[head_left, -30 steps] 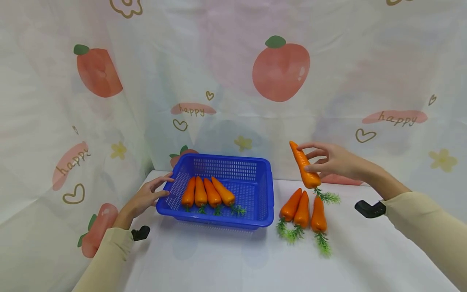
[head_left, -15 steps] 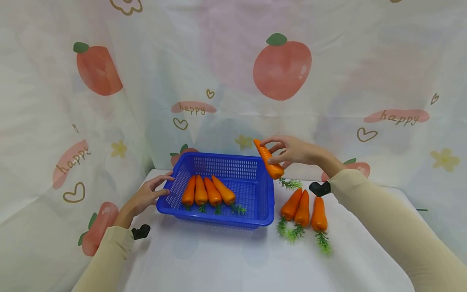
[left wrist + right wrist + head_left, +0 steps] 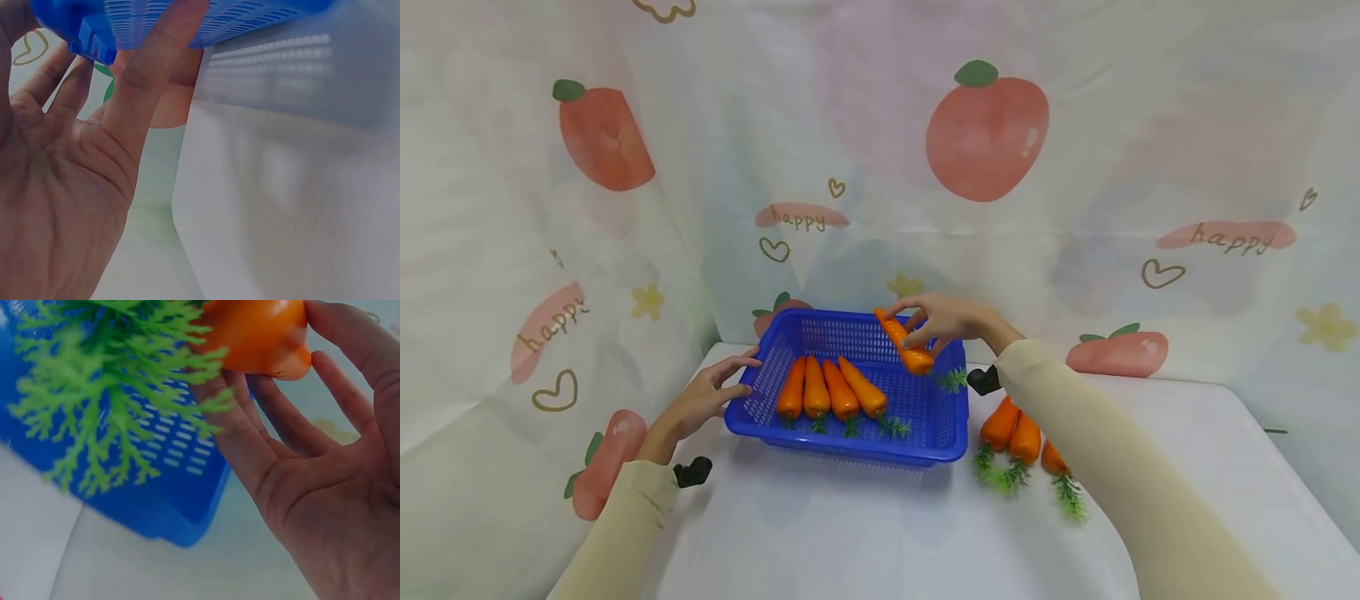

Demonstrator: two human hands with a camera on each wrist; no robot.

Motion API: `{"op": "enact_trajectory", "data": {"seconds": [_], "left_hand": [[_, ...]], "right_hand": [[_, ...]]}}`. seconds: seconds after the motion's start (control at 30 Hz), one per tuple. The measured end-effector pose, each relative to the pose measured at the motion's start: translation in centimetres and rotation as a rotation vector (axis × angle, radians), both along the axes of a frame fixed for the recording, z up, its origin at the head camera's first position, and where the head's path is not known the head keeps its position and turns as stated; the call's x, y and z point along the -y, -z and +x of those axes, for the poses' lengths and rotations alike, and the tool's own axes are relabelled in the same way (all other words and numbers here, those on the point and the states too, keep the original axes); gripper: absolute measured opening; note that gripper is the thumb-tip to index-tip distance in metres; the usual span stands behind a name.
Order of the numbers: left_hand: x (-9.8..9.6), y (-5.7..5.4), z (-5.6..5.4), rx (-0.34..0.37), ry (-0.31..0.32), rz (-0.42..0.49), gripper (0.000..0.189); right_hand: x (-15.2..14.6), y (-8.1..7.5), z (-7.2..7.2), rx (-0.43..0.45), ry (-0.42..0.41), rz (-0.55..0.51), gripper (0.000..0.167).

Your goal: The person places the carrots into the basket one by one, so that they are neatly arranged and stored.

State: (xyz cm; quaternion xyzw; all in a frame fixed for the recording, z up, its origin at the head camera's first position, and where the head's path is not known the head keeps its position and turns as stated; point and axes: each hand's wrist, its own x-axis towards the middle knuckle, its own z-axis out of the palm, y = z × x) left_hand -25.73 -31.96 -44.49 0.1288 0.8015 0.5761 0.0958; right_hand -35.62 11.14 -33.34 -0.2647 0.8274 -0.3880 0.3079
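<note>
A blue plastic basket (image 3: 850, 452) with slotted walls stands on the white table, and several orange carrots (image 3: 816, 396) with green tops lie side by side in its left half. My left hand (image 3: 694, 404) holds the basket's left rim; the left wrist view shows the thumb (image 3: 144, 81) against the basket. Over the basket's right half, my right hand (image 3: 951, 318) pinches another carrot (image 3: 914, 358) between thumb and fingers, tip up and to the left. Its leafy top (image 3: 119, 381) hangs across the basket in the right wrist view.
Right of the basket, three more carrots (image 3: 1024, 440) lie on the white tabletop (image 3: 865, 533); my right sleeve (image 3: 1097, 442) partly covers the rightmost one. A fruit-printed cloth (image 3: 1060, 167) forms the wall behind and at the left.
My right hand has carried the pinched carrot leftward from above the table carrots to over the basket. The left hand stays on the rim. The head view has shifted slightly.
</note>
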Motion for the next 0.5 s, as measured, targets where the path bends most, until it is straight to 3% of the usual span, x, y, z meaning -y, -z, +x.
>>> {"op": "enact_trajectory", "data": {"seconds": [0.5], "left_hand": [[-0.4,-0.2,-0.3,0.011,-0.004,-0.006,0.046]], "right_hand": [[3.6,4.1,-1.4,0.131,0.042,0.11,0.059]]}}
